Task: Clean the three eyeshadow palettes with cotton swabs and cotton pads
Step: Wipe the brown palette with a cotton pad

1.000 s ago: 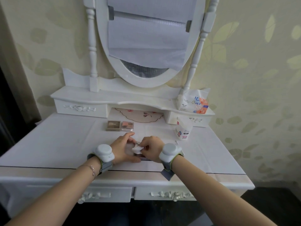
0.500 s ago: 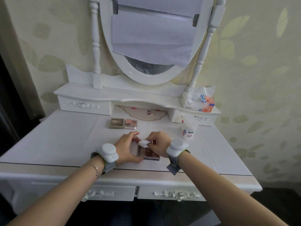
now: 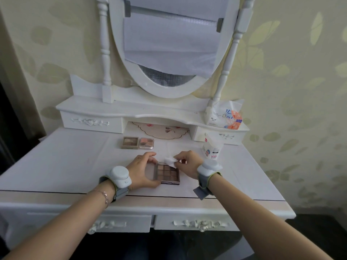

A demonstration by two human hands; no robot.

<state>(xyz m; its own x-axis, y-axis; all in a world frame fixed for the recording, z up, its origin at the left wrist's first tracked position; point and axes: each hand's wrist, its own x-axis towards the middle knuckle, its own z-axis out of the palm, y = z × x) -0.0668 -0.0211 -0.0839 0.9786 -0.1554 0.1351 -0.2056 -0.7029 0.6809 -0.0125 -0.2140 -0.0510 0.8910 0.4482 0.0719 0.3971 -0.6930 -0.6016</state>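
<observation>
An open brown eyeshadow palette (image 3: 166, 174) with several square pans lies near the front of the white dressing table (image 3: 62, 162). My left hand (image 3: 141, 170) holds its left side, thumb at the near edge and fingers at the far edge. My right hand (image 3: 187, 163) pinches a white cotton pad (image 3: 170, 161) over the palette's far right corner. Two more palettes sit further back: a beige-brown one (image 3: 130, 142) and a pink one (image 3: 146, 143), side by side.
A bag of cotton swabs (image 3: 212, 148) stands right of my hands. A pack of cotton pads (image 3: 224, 116) sits on the raised shelf at the right. An oval mirror (image 3: 169, 45) on posts rises behind. Drawers run under the table's front edge.
The cotton pad in my right hand has moved from over the palette's middle up to its far right corner, so the pans now show. My left hand has stayed on the palette.
</observation>
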